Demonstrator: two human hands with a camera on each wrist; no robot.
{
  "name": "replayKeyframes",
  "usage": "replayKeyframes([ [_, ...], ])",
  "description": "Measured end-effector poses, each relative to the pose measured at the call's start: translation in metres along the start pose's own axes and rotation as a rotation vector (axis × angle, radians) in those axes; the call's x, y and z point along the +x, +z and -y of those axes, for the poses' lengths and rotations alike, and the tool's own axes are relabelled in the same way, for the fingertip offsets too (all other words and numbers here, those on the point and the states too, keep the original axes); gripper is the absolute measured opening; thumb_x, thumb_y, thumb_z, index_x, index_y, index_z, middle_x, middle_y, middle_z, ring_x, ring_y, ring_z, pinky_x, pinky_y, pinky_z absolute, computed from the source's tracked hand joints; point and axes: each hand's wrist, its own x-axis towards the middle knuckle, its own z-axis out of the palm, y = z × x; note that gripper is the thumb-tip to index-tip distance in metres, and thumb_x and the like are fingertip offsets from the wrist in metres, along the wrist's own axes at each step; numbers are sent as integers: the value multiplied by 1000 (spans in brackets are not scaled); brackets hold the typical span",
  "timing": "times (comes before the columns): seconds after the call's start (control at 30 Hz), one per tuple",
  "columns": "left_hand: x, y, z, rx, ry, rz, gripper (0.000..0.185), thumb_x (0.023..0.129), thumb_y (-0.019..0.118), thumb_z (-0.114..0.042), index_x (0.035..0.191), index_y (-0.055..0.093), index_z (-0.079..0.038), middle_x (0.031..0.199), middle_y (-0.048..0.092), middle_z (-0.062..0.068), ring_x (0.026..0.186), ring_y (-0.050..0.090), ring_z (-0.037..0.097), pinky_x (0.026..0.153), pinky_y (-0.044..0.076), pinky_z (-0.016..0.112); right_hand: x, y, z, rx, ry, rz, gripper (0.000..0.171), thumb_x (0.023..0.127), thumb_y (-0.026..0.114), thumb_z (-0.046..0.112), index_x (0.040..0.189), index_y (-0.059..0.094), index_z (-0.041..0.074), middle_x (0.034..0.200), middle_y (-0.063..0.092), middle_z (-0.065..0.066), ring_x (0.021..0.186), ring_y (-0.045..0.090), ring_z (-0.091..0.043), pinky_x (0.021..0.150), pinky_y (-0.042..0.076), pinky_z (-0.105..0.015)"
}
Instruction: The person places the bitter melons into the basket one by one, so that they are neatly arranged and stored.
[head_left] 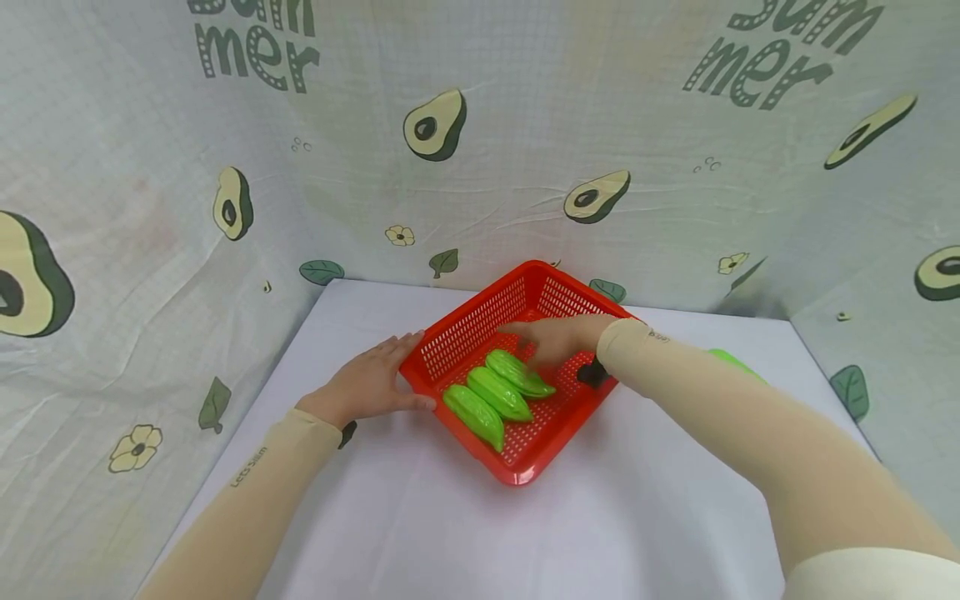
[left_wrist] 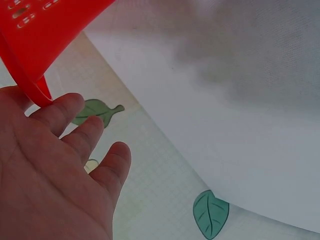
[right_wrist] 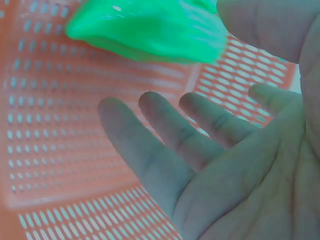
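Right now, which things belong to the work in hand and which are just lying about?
In hand:
- red basket, left hand resting on its rim
- three green gourds inside it
- right hand, open over the gourds

Lying about:
- green thing behind the right arm, mostly hidden
- avocado cloth backdrop

Staged tabletop booth: avocado-print cloth backdrop (head_left: 480, 167), white table (head_left: 450, 517).

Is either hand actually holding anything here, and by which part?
Nothing is gripped. The left hand rests open against the rim of the red basket. The right hand hovers open-fingered in the basket above the green vegetables.
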Motion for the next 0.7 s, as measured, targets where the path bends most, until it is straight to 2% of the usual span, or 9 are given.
replayKeyframes([
  [0.07, 0, 0, 0, -1, -2, 2, 123, 68, 63, -85, 161, 21, -17, 162, 28, 7, 147, 24, 35, 111, 31, 57, -8, -8, 0, 5, -16, -26, 83, 94, 69, 19, 160, 20, 31, 149, 44, -12, 134, 44, -28, 97, 50, -42],
  [0.2, 0, 0, 0, -4, 1, 4, 123, 68, 63, -86, 161, 20, -17, 162, 28, 7, 147, 24, 35, 112, 31, 57, -29, -23, -6, 24, -52, -103, 82, 95, 69, 21, 160, 20, 27, 148, 45, -12, 124, 55, -26, 96, 51, -41],
  [0.37, 0, 0, 1, -6, 5, -2, 123, 68, 62, -86, 161, 21, -16, 162, 28, 7, 147, 24, 36, 111, 32, 57, -70, -40, -25, 40, -72, -222, 80, 95, 69, 22, 160, 22, 20, 146, 47, -16, 118, 60, -31, 95, 52, -44],
  [0.53, 0, 1, 2, -5, 2, -5, 123, 68, 62, -86, 161, 21, -17, 162, 29, 7, 147, 24, 35, 111, 33, 57, -118, -46, -60, 144, -54, -306, 77, 96, 67, 22, 159, 23, 15, 147, 43, -24, 122, 54, -40, 88, 55, -51],
  [0.63, 1, 2, 2, -7, 1, -7, 123, 67, 63, -86, 161, 21, -17, 161, 29, 8, 147, 25, 35, 110, 34, 57, -145, -39, -87, 191, -23, -337, 76, 98, 66, 22, 159, 21, 14, 148, 41, -25, 122, 53, -42, 85, 56, -51],
  [0.7, 1, 3, 3, -7, -2, -6, 123, 67, 63, -86, 161, 21, -18, 161, 29, 8, 147, 25, 35, 110, 34, 57, -160, -29, -107, 172, 5, -366, 76, 98, 66, 25, 158, 21, 12, 146, 44, -26, 120, 55, -43, 84, 56, -50],
])
